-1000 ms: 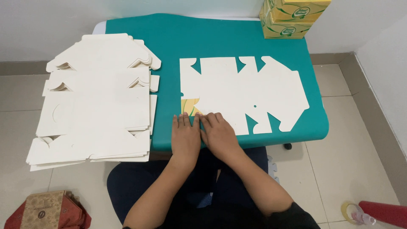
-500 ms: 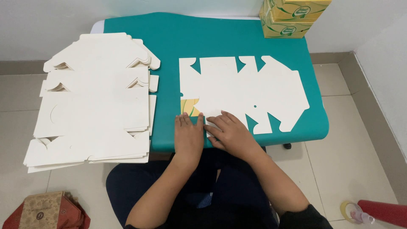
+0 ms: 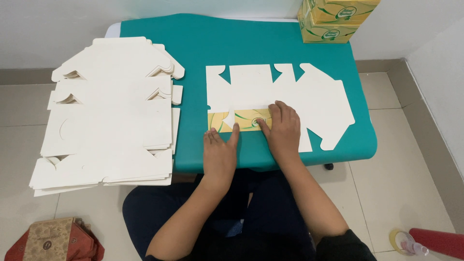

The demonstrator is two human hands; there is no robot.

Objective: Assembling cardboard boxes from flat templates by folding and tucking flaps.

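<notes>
A flat white die-cut carton blank (image 3: 285,89) lies on the teal table (image 3: 193,43). Its near panel is folded over, showing a yellow and green printed side (image 3: 244,120). My right hand (image 3: 282,128) presses flat on that folded strip, fingers spread. My left hand (image 3: 220,152) rests palm down on the table just in front of the strip's left end, fingertips touching its edge. Neither hand grips anything.
A tall stack of white carton blanks (image 3: 108,111) overhangs the table's left side. Assembled yellow and green boxes (image 3: 333,19) stand at the far right corner. On the floor are a brown and red bag (image 3: 50,241), a tape roll (image 3: 398,240) and a red cylinder (image 3: 437,241).
The near panel of the blank has been folded further over, exposing a longer yellow printed strip. My right hand slid up onto it; my left hand stayed near the front edge.
</notes>
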